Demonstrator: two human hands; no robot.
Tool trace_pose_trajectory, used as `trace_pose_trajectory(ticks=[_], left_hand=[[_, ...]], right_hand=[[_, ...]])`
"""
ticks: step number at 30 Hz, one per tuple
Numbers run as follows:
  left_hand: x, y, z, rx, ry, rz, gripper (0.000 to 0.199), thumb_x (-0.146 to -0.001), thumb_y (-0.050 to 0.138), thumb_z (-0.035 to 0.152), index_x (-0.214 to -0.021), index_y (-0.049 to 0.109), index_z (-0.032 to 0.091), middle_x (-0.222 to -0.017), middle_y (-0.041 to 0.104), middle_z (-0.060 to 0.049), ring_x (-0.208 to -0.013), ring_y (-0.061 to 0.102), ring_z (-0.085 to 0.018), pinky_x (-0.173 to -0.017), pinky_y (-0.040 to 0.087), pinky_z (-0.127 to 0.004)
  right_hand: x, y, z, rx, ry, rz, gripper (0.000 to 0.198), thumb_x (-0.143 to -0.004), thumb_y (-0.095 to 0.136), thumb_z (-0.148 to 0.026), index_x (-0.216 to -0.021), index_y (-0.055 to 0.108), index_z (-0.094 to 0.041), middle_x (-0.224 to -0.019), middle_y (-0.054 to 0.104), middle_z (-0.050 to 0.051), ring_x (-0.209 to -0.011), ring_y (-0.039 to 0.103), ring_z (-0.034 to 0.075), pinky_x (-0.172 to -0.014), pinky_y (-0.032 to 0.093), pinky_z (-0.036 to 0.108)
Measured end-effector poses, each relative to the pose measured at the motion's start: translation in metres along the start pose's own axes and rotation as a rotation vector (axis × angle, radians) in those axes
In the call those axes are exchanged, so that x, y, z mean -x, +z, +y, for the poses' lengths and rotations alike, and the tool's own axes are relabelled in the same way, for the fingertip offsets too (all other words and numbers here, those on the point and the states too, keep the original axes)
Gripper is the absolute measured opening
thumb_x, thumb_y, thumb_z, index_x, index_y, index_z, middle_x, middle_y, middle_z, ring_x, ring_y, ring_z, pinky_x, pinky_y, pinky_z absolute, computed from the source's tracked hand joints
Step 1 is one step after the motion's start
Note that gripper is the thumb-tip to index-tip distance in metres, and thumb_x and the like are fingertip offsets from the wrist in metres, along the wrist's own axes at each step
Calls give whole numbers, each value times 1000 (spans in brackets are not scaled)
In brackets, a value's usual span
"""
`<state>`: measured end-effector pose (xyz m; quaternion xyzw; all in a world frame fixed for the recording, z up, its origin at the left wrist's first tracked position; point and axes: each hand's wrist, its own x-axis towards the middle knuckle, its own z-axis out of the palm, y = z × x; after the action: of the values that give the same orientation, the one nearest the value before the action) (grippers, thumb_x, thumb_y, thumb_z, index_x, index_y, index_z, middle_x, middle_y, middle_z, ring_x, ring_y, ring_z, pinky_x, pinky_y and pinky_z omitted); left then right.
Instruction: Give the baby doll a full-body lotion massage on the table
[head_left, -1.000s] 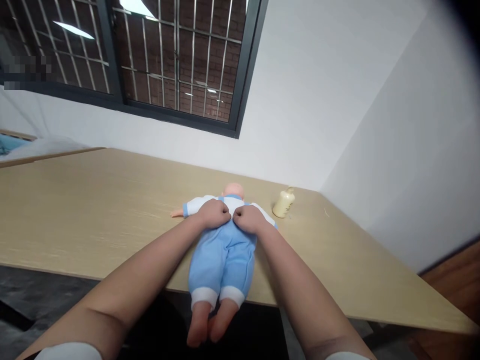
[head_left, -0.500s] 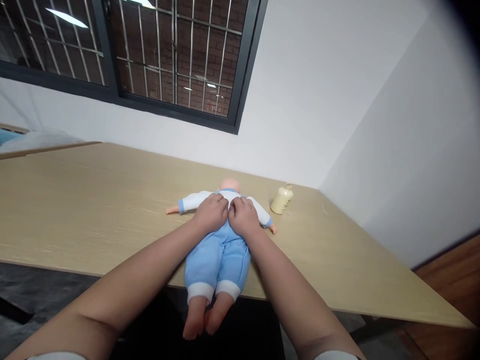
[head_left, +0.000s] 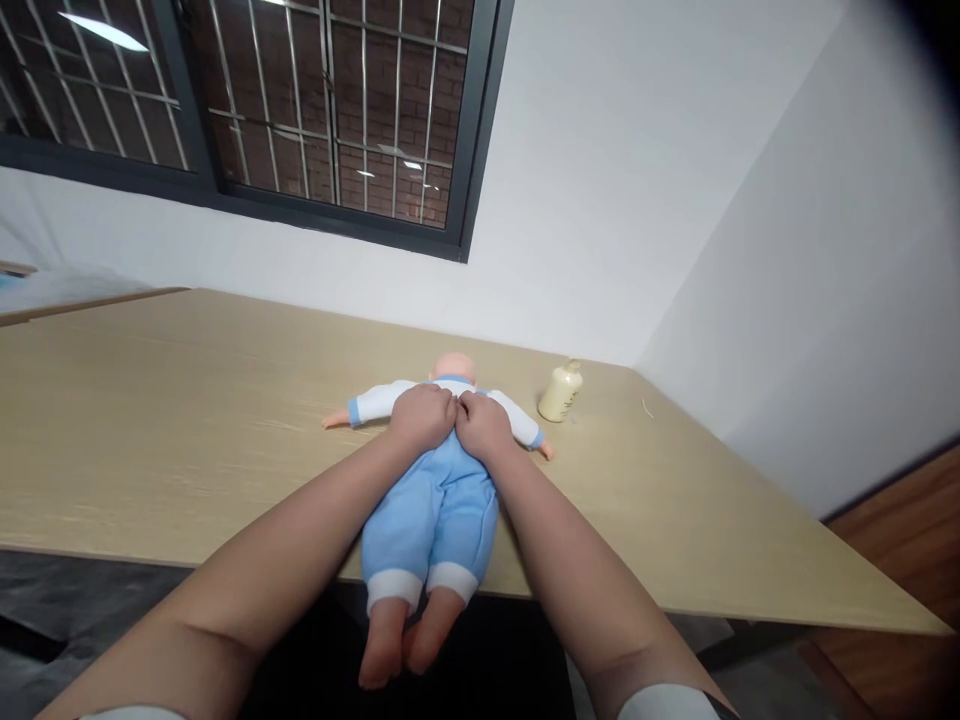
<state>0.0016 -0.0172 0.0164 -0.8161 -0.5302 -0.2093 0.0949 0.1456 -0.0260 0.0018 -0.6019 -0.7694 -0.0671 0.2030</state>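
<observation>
A baby doll (head_left: 431, 510) in blue trousers and a white top with blue trim lies face down, its arms spread and its bare feet past the table's front edge. On its upper back rests my left hand (head_left: 424, 415), fingers curled in against the clothing. Close beside it, almost touching, my right hand (head_left: 484, 422) is closed in the same way, thumb towards the middle. Both hands press or pinch at the doll's back; their fingertips are mostly hidden. To the right of the doll stands a pale yellow bottle (head_left: 561, 393).
The light wooden table (head_left: 225, 400) runs along a white wall under a barred window (head_left: 315, 120). A small thin strip (head_left: 648, 408) lies at the right. Clear plastic sheeting (head_left: 82, 287) shows at the far left.
The view has shifted slightly. My hands stay on the doll's back, with the fingers curled a little more tightly. The doll and the bottle stay in place.
</observation>
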Motion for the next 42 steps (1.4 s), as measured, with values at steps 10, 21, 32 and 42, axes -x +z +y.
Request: trace_pose_trajectory(ticks=[10,21,32,42], left_hand=[[1,10,-4,3,38,94,40,-96,33,31,-87,69,16,-92,69,-14,-88,63,-27,-73,42,-37],[-5,13,-3,-18,91,87,31,-91,39,26,-85,68,16,-90,67,-14,-90,61,-29,-79,43,-38],[-3,13,-5,51,66,101,28,-91,39,26,-89,67,18,-95,67,-11,-93,62,-26,-80,45,-36],[-3,6,-7,65,90,-42,37,-92,38,33,-78,69,20,-84,69,-9,-83,63,-25,-71,45,-35]], right_hand=[[0,1,0,5,-26,104,28,-96,39,-27,-92,66,-19,-98,67,9,-93,58,25,-81,39,34],[-1,4,8,-96,-55,153,23,-92,45,-26,-90,67,-21,-92,68,6,-89,60,22,-78,40,31],[1,8,5,-55,-138,199,26,-95,42,-23,-104,66,-16,-104,66,11,-103,54,25,-96,36,36],[-8,-3,13,-19,-63,-23,32,-97,38,-30,-90,68,-20,-92,71,8,-84,62,22,-72,40,31]])
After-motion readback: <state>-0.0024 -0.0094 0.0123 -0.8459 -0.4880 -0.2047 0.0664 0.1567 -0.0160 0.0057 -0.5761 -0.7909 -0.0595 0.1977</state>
